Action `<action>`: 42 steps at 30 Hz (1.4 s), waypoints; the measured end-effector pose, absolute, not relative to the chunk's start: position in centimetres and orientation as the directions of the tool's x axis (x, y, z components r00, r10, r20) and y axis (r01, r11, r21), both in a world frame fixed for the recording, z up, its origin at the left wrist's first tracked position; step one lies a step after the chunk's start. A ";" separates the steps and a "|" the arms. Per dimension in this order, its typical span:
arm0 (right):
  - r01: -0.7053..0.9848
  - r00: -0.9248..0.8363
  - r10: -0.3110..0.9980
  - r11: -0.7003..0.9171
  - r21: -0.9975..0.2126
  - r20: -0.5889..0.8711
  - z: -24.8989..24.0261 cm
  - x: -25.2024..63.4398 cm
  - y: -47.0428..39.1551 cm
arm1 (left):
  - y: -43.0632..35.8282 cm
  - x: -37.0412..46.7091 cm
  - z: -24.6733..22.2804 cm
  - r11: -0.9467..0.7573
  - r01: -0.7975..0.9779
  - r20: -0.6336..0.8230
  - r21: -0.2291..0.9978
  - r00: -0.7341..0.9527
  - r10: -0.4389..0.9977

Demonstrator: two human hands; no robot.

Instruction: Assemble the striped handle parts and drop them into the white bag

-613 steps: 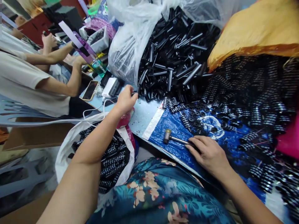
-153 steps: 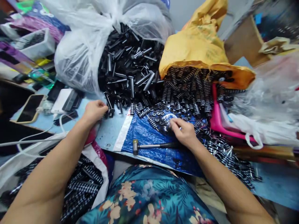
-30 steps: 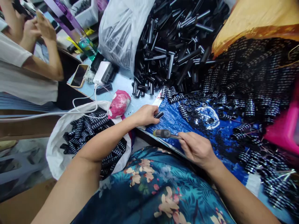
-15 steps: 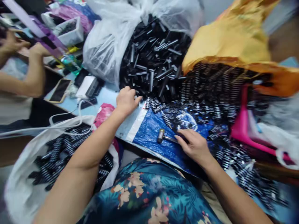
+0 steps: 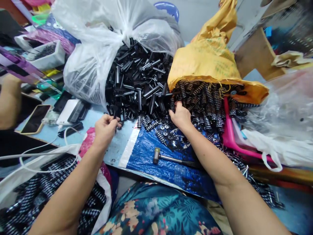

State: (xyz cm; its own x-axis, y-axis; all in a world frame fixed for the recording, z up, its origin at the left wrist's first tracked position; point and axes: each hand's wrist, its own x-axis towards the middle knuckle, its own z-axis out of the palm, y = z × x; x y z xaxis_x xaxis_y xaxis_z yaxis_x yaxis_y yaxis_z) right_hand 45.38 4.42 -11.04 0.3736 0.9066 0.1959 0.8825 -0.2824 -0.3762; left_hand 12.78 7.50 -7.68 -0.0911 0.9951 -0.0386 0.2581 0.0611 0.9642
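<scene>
So the left hand [image 5: 105,130] is sitting at the near left edge of the pile of black tubes [image 5: 137,78], thumb and fingers bunching closed, and it's pinching what looks like one small black tube [image 5: 114,114], mostly hiding behind the fingertips. The right hand [image 5: 180,117] is resting where the tubes are meeting the ribbed black pieces [image 5: 205,107], thumb showing and the other fingers curling away from view; one ribbed piece is showing right by the fingertips, but I honestly can't tell how tight that grip is or whether it's holding anything. The tubes are spilling out of a see-through plastic bag [image 5: 84,73], and the ribbed ones are poking out from under a yellow bag [image 5: 207,65]. Below the right hand there's a bunch of little black discs [image 5: 165,128] lying on a blue sheet [image 5: 146,163]. The hammer [image 5: 171,159] is lying on that sheet too, no hand touching it, handle end disappearing behind the right forearm. Lower left, more ribbed pieces are filling a white sack [image 5: 102,189]. A phone [image 5: 36,119] is lying further left, and someone else's arm [image 5: 9,101] is showing at the left edge.
</scene>
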 end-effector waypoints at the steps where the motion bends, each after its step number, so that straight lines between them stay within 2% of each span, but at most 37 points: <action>1: 0.865 0.387 0.899 -0.277 -0.418 0.206 -11.2 45.5 4.6 | 7.0 12.9 -7.5 0.087 0.104 -0.076 0.991 -0.107 0.991; 3: 0.812 0.398 0.886 -0.220 -0.541 0.237 -11.2 46.1 4.3 | 5.9 13.5 -7.1 0.139 -0.097 -0.148 0.985 -0.094 0.984; 6: 0.672 0.356 0.893 -0.039 -0.740 0.276 -10.4 47.1 2.1 | 4.0 14.8 -6.4 0.249 -0.228 -0.262 0.941 -0.025 0.965; 9: 0.530 0.325 0.892 0.102 -0.842 0.312 -9.4 47.1 -2.1 | 1.9 16.1 -6.0 0.333 -0.335 -0.329 0.882 0.071 0.942; 11: 0.380 0.411 0.876 0.085 -0.921 0.251 -9.4 46.3 -5.2 | 0.4 17.0 -5.8 0.393 -0.358 -0.360 0.847 0.158 0.920; 13: 0.085 0.535 0.842 0.027 -0.996 0.069 -9.7 44.9 -7.8 | -1.2 18.0 -5.7 0.479 -0.323 -0.401 0.816 0.279 0.872; 17: -0.265 0.603 0.781 0.000 -0.964 -0.165 -10.3 41.8 -10.1 | -3.9 20.1 -5.7 0.583 -0.200 -0.431 0.788 0.497 0.753; 20: -0.542 0.479 0.804 -0.044 -0.839 -0.352 -9.8 40.3 -10.7 | -5.2 21.2 -5.9 0.589 -0.150 -0.426 0.794 0.553 0.716; 22: -0.636 0.362 0.837 -0.099 -0.765 -0.410 -9.2 39.8 -11.3 | -5.8 21.6 -6.0 0.577 -0.136 -0.426 0.806 0.545 0.723; 26: -0.605 0.318 0.887 -0.081 -0.792 -0.334 -8.3 39.1 -12.2 | -6.6 22.2 -6.3 0.495 -0.116 -0.375 0.861 0.512 0.773; 30: -0.587 0.386 0.888 0.027 -0.809 -0.250 -8.0 37.8 -12.0 | -7.3 23.7 -6.1 0.282 -0.009 -0.253 0.959 0.416 0.873; 34: -0.464 0.425 0.894 0.082 -0.882 -0.141 -8.1 36.5 -11.7 | -7.7 25.4 -6.2 0.111 0.065 -0.129 0.992 0.451 0.883; 36: -0.278 0.400 0.916 0.107 -0.955 -0.014 -8.3 36.7 -12.0 | -7.7 25.6 -6.2 0.113 0.069 -0.132 0.991 0.467 0.874; 38: 0.042 0.347 0.918 0.186 -0.982 0.189 -8.5 37.8 -12.7 | -7.7 25.1 -6.1 0.148 0.082 -0.169 0.986 0.454 0.875; 40: 0.369 0.185 0.900 0.309 -0.877 0.395 -8.7 39.1 -13.5 | -7.7 24.4 -5.8 0.185 0.097 -0.209 0.978 0.455 0.865; 42: 0.534 -0.016 0.854 0.447 -0.718 0.520 -8.7 40.2 -14.1 | -7.8 23.7 -5.6 0.194 0.102 -0.219 0.976 0.475 0.852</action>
State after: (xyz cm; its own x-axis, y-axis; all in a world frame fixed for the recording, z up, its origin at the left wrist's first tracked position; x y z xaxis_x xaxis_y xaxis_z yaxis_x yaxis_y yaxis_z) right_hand 40.20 -14.15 -8.73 -0.0161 0.8542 0.5196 0.5341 0.4467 -0.7178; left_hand 23.69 -7.77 -5.60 0.4753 0.8521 -0.2191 0.1018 0.1941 0.9757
